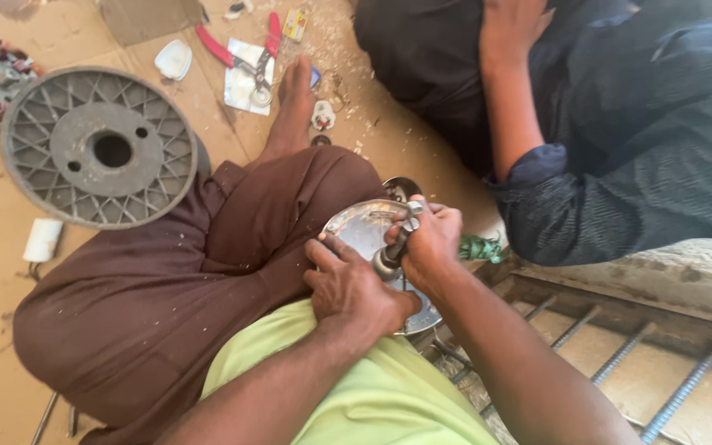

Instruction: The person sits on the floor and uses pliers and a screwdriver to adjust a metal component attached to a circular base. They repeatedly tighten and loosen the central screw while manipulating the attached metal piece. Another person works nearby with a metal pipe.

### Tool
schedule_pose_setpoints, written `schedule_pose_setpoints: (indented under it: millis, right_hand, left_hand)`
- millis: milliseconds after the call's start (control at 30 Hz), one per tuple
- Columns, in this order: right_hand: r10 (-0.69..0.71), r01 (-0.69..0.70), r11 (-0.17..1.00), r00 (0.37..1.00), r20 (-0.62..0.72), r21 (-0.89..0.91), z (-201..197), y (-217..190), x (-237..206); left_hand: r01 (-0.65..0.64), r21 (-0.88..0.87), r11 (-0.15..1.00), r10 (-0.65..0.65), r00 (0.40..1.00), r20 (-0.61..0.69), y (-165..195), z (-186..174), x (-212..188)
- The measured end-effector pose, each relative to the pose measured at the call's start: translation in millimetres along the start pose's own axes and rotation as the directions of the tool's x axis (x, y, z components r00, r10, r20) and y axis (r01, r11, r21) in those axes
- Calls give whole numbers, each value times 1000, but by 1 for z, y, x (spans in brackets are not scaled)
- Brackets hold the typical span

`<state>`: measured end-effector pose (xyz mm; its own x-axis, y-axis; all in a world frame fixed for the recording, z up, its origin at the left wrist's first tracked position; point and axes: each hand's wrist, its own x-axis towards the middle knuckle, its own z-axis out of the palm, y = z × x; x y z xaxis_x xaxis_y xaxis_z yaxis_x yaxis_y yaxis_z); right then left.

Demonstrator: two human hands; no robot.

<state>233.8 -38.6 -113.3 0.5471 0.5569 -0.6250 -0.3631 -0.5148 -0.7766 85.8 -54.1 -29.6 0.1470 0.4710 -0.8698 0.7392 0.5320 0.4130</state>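
On the lap, centre frame, one shiny metal cover (358,228) rests against the brown trousers. Left hand (349,284) presses flat on it, steadying; right hand (432,241) is clenched round one dark-handled tool (391,256), tip at the cover. Judged step: working a fitting; next needs steady pressure. Far left: one grey spoked wheel (99,147), one red pliers (245,49).

Floor (10,247), tan, dusted with pale wood shavings (335,49). Lying on it:
- grey spoked plastic spool (99,147), far left
- white cylindrical piece (43,240), just below the spool
- small white dish (174,59)
- red-handled pliers (241,51) on a white packet (241,86), far edge
- person's bare foot (292,107), beside the packet
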Motion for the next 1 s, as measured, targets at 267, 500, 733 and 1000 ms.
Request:
schedule_pose_setpoints:
  millis: [267, 500, 733, 1000]
  right_hand:
    - [83, -75, 993, 992, 91, -95, -1, -8, 1]
    - [148, -87, 969, 953, 264, -229, 0, -14, 9]
    - [230, -81, 911, 914, 334, -403, 11, -19, 12]
    - [72, 38, 955, 932, 355, -293, 11, -15, 0]
  left_hand:
    - [18, 14, 1000, -19, 999, 35, 1, 3, 3]
    - [33, 8, 999, -33, 998, 51, 0, 6, 9]
    - [24, -11, 1000, -23, 996, 82, -10, 14, 23]
    - [-61, -101, 993, 63, 998, 22, -27, -13, -7]
